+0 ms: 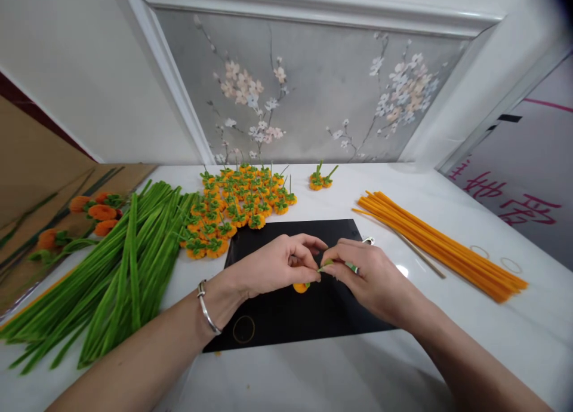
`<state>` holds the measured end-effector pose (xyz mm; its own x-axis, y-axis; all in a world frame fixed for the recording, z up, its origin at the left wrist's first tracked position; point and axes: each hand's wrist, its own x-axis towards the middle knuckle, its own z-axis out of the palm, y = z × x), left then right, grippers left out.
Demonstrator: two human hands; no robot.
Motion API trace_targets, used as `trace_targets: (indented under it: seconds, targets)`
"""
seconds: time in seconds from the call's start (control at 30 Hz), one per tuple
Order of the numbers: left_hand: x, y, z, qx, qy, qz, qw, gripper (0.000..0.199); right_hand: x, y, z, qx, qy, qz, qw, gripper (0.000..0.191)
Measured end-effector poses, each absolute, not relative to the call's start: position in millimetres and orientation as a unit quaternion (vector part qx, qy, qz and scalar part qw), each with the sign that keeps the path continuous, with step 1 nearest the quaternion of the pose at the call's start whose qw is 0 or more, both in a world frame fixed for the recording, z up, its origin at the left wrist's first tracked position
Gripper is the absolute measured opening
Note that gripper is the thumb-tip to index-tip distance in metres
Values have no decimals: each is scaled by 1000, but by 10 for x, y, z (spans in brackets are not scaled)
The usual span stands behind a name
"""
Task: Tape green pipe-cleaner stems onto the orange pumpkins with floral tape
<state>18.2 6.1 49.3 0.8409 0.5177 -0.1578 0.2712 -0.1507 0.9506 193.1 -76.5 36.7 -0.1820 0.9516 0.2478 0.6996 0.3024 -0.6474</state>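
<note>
Both hands meet above a black mat (286, 322). My left hand (280, 264) pinches a small green pipe-cleaner piece (325, 265) at its left end. From the right, my right hand (367, 274) closes its thumb and fingers on the same green piece. Just under my left fingertips shows part of a small orange flower (301, 288), close to the mat; much of it is hidden by my hand. A silver bracelet (206, 307) circles my left wrist.
Green pipe cleaners (134, 263) lie in a heap at left, beside orange and green flowers (244, 197). Two more flowers (319, 182) sit near the wall. Orange pipe cleaners (443, 245) and a thin stick (423, 254) lie at right. Orange-red flowers (102, 212) rest far left.
</note>
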Motion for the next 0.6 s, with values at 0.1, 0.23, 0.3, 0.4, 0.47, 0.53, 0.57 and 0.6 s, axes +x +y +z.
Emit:
trace_targets:
  seconds: [0.1,0.23,0.3,0.4,0.47,0.53,0.57,0.6]
  targets:
    - [172,54,515,756,275,106,585,9,1943,-780,376,-553,-753,188,304,17]
    - [159,59,531,768,284,121,562,8,1949,-797,374,-546,-765,168,299,19]
    - [166,28,527,796,287,143,514,8,1940,-797,363,-548,-762,164,304,19]
    - [196,-82,504,849,277,223,390,13,1930,-794,344,-555,-749,159,326,17]
    - [215,-159,494,862,269,283,322,16,1937,-794,336,-556,-746,142,338,16]
    - [220,-191,503,858,272,280,333,14,1953,-798,337,-547,-755,113,342,18]
    - [215,-182,513,848,284,256,367,8,1962,-801,342,-537,-764,99,343,20]
    - [207,-157,522,827,296,229,420,10,1969,-803,348,-527,-772,87,344,22]
